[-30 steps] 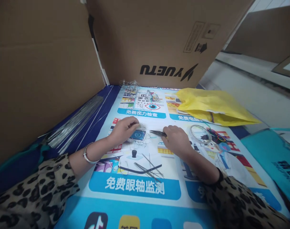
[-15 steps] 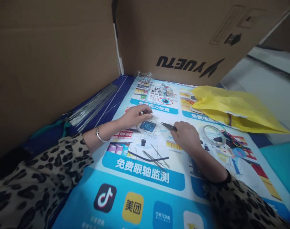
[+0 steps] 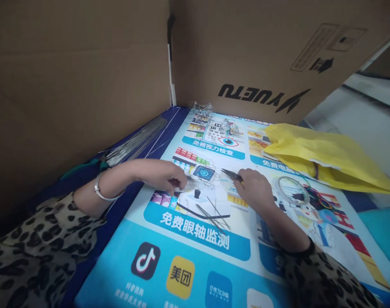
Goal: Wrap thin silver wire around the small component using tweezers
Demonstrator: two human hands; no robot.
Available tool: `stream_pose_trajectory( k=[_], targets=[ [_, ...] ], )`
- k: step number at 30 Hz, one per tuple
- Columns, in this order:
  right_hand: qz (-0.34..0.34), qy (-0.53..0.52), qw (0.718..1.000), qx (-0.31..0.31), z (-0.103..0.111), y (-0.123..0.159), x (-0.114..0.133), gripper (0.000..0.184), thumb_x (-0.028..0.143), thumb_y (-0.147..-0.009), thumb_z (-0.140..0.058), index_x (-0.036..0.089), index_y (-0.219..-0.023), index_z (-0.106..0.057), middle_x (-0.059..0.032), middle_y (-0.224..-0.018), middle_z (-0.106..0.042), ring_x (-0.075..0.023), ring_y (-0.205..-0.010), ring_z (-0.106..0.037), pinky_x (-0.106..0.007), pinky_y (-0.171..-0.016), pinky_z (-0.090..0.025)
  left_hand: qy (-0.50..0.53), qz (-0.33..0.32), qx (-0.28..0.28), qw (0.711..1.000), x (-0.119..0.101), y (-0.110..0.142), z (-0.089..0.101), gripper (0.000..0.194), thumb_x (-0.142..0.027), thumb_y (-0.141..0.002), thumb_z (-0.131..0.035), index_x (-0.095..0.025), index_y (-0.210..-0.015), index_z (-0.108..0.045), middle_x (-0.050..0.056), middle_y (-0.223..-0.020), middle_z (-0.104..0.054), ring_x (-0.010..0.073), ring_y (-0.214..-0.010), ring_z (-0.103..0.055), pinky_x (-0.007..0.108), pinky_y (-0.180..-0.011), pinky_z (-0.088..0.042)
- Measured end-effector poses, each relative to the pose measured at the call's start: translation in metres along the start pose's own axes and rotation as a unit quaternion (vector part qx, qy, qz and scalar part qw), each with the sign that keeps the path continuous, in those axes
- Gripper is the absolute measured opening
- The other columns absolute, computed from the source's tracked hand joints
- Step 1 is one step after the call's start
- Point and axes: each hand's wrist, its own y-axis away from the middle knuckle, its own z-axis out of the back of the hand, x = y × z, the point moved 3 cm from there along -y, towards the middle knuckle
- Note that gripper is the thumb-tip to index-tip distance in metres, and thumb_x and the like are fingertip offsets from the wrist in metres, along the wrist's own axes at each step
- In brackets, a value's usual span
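along the counter's left edge, straight wires lie bundled; next the left hand, fingers curled, whether on wire i can't tell. just right of it, nearer it than the right hand, sits the wire tangle; pliers, gripped in that right hand, point leftward at it.

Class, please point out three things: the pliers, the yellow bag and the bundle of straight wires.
Pliers (image 3: 232, 175): head view, on the dark metal nose.
Yellow bag (image 3: 334, 150): head view, on its upper side.
Bundle of straight wires (image 3: 136, 143): head view, about midway along.
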Motion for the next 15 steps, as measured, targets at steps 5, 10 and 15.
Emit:
stream_pose_trajectory(
  k=[5, 10, 15],
  targets=[
    [0.008, 0.001, 1.0, 0.001, 0.0, -0.001, 0.0, 0.018, 0.032, -0.083, -0.044, 0.017, -0.083, -0.055, -0.0063, -0.081, -0.06, -0.0203, -0.079, -0.053, -0.029, -0.063, -0.03, -0.021, -0.008, 0.005, 1.0, 0.004, -0.011, -0.019, 0.012, -0.008, -0.073, -0.054, -0.017, -0.07, -0.061, 0.001, -0.078, -0.061, 0.0122, -0.071, -0.052, 0.02, -0.062, -0.034],
    [0.013, -0.004, 1.0, -0.008, 0.0, -0.001, -0.001, 0.017, 0.031, -0.082, -0.044, 0.018, -0.082, -0.055, -0.0066, -0.081, -0.06, -0.0206, -0.079, -0.053, -0.029, -0.064, -0.03, -0.026, -0.001, 0.005, 1.0, 0.005, -0.011, -0.02, 0.012, -0.009, -0.072, -0.052, -0.017, -0.066, -0.059, 0.001, -0.072, -0.061, 0.0123, -0.064, -0.049, 0.021, -0.058, -0.032],
    [0.012, -0.038, 0.999, -0.026, -0.003, -0.001, -0.004, 0.017, 0.03, -0.081, -0.044, 0.018, -0.08, -0.055, -0.007, -0.078, -0.059, -0.0213, -0.078, -0.053, -0.03, -0.064, -0.033, 0.016, 0.034, -0.014, 0.999, -0.003, -0.004, -0.012, 0.008, -0.014, -0.073, -0.054, -0.017, -0.068, -0.06, -0.001, -0.064, -0.058, 0.0106, -0.055, -0.046, 0.021, -0.051, -0.029]
  ],
)
